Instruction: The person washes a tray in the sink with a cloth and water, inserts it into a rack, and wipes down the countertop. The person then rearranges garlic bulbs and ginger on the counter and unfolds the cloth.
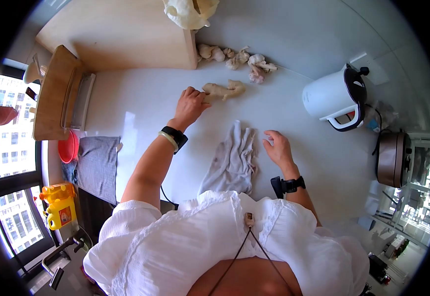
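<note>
Tan knobbly ginger (224,91), L hand (190,105) fingers at end, can't tell grip, R hand (279,149) open, nr wrinkly cloth (233,160)

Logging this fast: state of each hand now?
Left hand: at the ginger's end, grip unclear.
Right hand: open, fingers loosely curled, holding nothing.

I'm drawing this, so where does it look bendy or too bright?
In the head view, the wide lens seems to bend things near the edges and leaves black corners; the window glares white; the counter has a pale shiny patch.
</note>
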A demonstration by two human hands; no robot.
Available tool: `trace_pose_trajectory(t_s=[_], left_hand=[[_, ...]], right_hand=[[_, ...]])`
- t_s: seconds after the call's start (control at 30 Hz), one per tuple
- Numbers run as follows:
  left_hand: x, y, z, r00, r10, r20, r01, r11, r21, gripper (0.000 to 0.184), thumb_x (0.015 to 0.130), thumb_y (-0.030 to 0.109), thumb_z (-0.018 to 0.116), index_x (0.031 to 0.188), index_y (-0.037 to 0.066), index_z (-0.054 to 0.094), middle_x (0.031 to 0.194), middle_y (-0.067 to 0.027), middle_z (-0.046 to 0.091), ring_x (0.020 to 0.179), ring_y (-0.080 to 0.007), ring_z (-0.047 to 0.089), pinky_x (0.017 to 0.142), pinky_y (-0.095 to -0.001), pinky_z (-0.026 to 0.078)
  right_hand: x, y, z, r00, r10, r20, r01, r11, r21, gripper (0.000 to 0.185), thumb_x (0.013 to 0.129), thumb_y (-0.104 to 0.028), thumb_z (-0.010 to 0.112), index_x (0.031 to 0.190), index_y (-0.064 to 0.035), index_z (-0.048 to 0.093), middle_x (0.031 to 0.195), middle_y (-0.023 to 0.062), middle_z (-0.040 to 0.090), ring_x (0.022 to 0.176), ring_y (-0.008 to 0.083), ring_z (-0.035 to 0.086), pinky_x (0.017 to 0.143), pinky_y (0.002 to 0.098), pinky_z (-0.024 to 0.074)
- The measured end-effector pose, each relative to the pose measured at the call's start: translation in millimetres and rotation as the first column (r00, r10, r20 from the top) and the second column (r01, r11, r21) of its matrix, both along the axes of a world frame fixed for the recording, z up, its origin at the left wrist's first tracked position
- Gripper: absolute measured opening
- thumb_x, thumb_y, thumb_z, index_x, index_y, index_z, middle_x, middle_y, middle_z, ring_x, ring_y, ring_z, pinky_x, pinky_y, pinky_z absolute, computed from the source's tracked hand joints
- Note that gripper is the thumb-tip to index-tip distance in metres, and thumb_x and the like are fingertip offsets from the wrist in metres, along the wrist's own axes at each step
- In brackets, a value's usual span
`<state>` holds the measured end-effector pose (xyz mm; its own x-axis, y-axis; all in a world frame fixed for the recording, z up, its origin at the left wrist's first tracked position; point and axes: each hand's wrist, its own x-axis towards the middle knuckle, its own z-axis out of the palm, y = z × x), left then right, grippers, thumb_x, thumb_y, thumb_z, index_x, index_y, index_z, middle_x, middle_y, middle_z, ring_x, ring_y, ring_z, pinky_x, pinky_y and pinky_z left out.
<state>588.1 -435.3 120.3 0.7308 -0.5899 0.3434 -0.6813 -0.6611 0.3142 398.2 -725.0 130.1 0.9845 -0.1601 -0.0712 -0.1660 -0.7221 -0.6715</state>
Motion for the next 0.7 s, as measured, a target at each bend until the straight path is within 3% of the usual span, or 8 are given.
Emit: trace_pose_trajectory(t_s=[0.17,0.27,0.47,0.7], left_hand=[[4.4,13.8,5.2,0.993,0.048,0.112,-0.036,0.993,-0.113,0.038,0.070,0.025,0.076,0.102,0.008,0.066,0.095,-0.0055,0.066,0.098,-0.0267,0.054,0.087,-0.0375,0.046],[19.2,46.9,10.0,0.962,0.149,0.226,-0.132,0.987,-0.092,0.040,0.068,0.025,0.077,0.103,0.008,0.066,0.098,-0.0056,0.066,0.100,-0.0283,0.054,0.086,-0.0377,0.047],[49.0,128.0,-8.3,0.950,0.239,0.201,-0.240,0.971,-0.019,0.038,0.073,0.023,0.075,0.106,0.009,0.065,0.102,-0.0050,0.067,0.104,-0.0300,0.052,0.091,-0.0418,0.043],[61.6,159.8,-21.4,0.936,0.319,0.147,-0.330,0.942,0.054,0.040,0.077,0.021,0.072,0.115,0.012,0.063,0.113,-0.0054,0.065,0.118,-0.0329,0.046,0.101,-0.0444,0.037]], right_hand=[[-2.7,-1.1,8.8,1.000,-0.017,-0.003,0.017,1.000,-0.003,0.028,0.077,-0.011,0.068,0.103,-0.0031,0.062,0.100,0.0148,0.065,0.087,0.0300,0.063,0.077,0.0388,0.0508],[-7.0,-4.5,-1.7,1.000,-0.002,-0.005,0.002,1.000,-0.030,0.027,0.077,-0.010,0.068,0.102,-0.0030,0.062,0.103,0.0142,0.065,0.088,0.0297,0.062,0.078,0.0383,0.0507],[-6.4,1.4,-3.0,1.000,0.003,-0.004,-0.003,1.000,0.013,0.026,0.078,-0.009,0.067,0.103,-0.0035,0.061,0.107,0.0135,0.064,0.092,0.0303,0.062,0.080,0.0387,0.0504],[6.0,8.7,2.4,0.992,0.069,0.108,-0.065,0.997,-0.044,0.028,0.079,-0.008,0.066,0.106,-0.0036,0.061,0.114,0.0141,0.061,0.100,0.0309,0.059,0.084,0.0376,0.0495]])
